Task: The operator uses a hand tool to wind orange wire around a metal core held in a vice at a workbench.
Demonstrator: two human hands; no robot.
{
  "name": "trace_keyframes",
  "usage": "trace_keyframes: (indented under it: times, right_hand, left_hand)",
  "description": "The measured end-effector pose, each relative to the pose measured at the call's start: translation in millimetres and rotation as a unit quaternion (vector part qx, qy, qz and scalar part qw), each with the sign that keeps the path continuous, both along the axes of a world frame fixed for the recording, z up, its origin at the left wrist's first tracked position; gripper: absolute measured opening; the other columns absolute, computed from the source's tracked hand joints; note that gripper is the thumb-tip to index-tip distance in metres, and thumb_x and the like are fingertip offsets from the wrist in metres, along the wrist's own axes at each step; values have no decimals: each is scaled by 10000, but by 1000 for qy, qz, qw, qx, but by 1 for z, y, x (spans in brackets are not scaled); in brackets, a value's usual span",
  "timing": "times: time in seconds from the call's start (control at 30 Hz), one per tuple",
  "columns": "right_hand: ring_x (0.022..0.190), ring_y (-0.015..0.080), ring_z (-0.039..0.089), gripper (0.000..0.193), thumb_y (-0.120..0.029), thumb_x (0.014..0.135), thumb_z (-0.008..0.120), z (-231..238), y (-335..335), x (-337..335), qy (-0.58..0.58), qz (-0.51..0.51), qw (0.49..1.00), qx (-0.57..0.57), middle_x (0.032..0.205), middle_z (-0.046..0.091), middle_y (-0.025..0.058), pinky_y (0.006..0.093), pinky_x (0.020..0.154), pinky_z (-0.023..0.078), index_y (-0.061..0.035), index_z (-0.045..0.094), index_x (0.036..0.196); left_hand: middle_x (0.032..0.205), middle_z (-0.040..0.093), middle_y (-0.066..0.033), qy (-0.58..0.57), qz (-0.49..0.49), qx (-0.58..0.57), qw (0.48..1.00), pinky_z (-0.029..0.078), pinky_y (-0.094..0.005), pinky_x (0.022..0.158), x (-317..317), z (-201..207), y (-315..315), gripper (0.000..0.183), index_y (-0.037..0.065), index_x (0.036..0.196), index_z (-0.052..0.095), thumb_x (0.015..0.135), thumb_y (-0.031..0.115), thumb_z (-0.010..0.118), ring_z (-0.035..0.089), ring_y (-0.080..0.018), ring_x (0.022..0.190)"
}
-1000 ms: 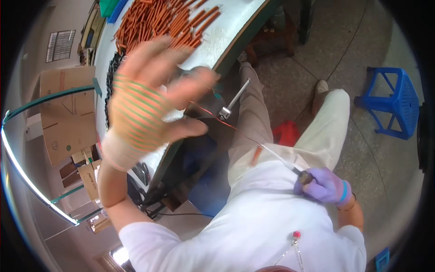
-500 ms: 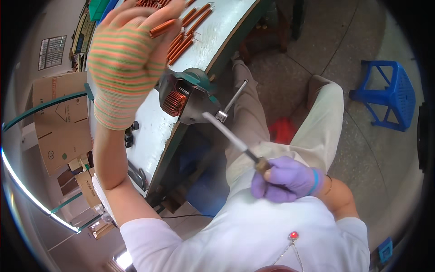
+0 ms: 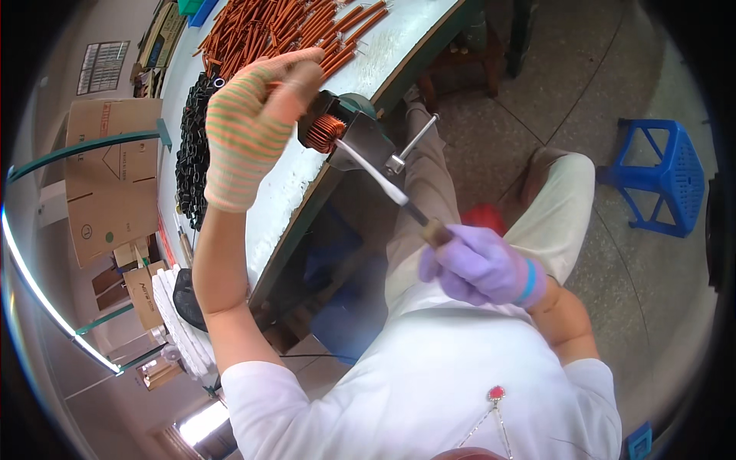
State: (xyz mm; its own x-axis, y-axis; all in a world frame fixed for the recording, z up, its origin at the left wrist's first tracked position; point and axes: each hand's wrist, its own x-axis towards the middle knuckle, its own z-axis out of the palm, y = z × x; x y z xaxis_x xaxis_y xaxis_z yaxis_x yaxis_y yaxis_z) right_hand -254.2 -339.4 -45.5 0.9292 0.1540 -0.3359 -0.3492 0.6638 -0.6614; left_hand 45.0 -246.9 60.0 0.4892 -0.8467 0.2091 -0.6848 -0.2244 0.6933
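Observation:
My left hand [image 3: 249, 134], in an orange-and-green striped glove, is closed above the bench beside the vise. A sliver of a copper-coloured rod [image 3: 273, 86] shows between its blurred fingers. The rest of the rod is hidden. A dark metal vise [image 3: 364, 142] holds a coil of copper wire [image 3: 325, 133] at its jaws. My right hand [image 3: 483, 268], in a purple glove with a blue cuff band, grips a long tool [image 3: 395, 193] by its wooden handle. The narrow metal shaft points up to the left, with its tip at the coil's lower edge.
Many copper-coloured rods [image 3: 257, 34] lie heaped on the white bench [image 3: 295, 188]. A pile of black parts [image 3: 193, 146] runs along its far side, near a cardboard box [image 3: 111, 176]. A blue stool [image 3: 667, 172] stands on the floor at right.
My left hand has moved right and slightly down, closer to the vise. The tool in my right hand has moved up, its tip going from the vise body to the coil. The view has shifted.

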Motion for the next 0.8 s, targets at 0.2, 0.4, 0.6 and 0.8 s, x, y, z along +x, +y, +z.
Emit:
trace_keyframes:
  times: [0.2, 0.4, 0.6, 0.8]
  right_hand:
    - [514, 60, 481, 210, -158, 1021, 501, 0, -19, -90, 64, -8, 998, -13, 612, 497, -15, 232, 441, 368, 5, 626, 978]
    - [416, 69, 414, 309, -235, 1061, 463, -16, -14, -65, 22, 8, 989, 148, 583, 498, -3, 238, 394, 334, 14, 637, 1003]
    - [407, 70, 452, 452, -414, 1088, 490, 13, 9, 50, -74, -6, 978, 197, 616, 574, 23, 226, 388, 346, -4, 669, 1022]
    - [448, 65, 473, 309, -261, 1043, 473, 10, -11, -20, 47, 14, 999, -16, 611, 558, 15, 234, 429, 360, -11, 650, 998]
  left_hand:
    - [1211, 658, -102, -431, -267, 113, 855, 443, -470, 1065, -30, 36, 0, 541, 156, 1292, 701, 770, 269, 788, 608, -267, 1172]
    - [1026, 686, -4, -528, -325, 62, 782, 430, -481, 1119, -48, 20, -30, 523, 258, 1190, 720, 677, 205, 808, 596, -268, 1201]
    - [824, 722, -37, -501, -166, -58, 847, 482, -441, 1001, 14, 23, -25, 266, 77, 1071, 779, 806, 66, 795, 707, -238, 895]
    - [930, 736, -64, -218, -83, 58, 971, 488, -444, 982, 10, 14, 5, 403, 88, 1115, 787, 719, 134, 846, 693, -261, 980]
